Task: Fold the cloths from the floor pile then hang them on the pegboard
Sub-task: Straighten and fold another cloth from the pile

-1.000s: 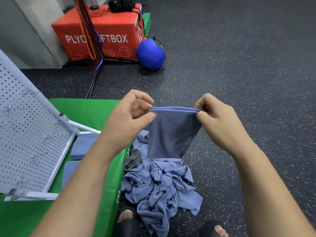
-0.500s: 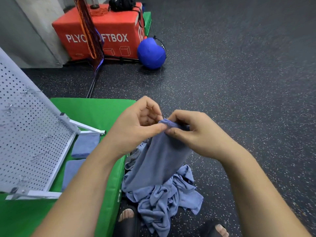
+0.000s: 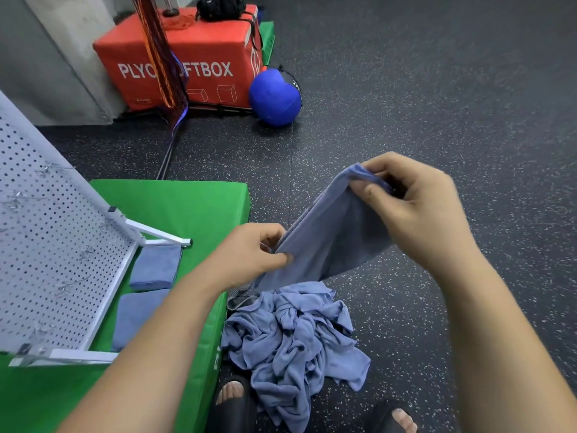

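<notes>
while the cloth (image 3: 331, 239) was held clear of the floor, its long axis ran on a diagonal: high end to the right and away from the person, low end to the left and nearer the body. the right hand (image 3: 418, 210) pinched the high end between thumb and curled fingers, with the fabric bunched at the grip. the left hand (image 3: 249, 254) pinched the lower edge, thumb on top and fingers curled under. the cloth sloped between the two grips, its tail dropping behind the left hand toward the pile (image 3: 293, 335), which lay on the floor just below, against the edge of the mat (image 3: 187, 207). whether the tail touched the pile could not be told. the pegboard (image 3: 46, 245) stood tilted on the mat, to the left of both hands, so the left hand was the nearer one. two folded cloths (image 3: 156, 267) lay on the mat at its foot. by this layout, folding was under way and hanging not yet begun; the next fold likely called for bringing the two ends together along that diagonal.
</notes>
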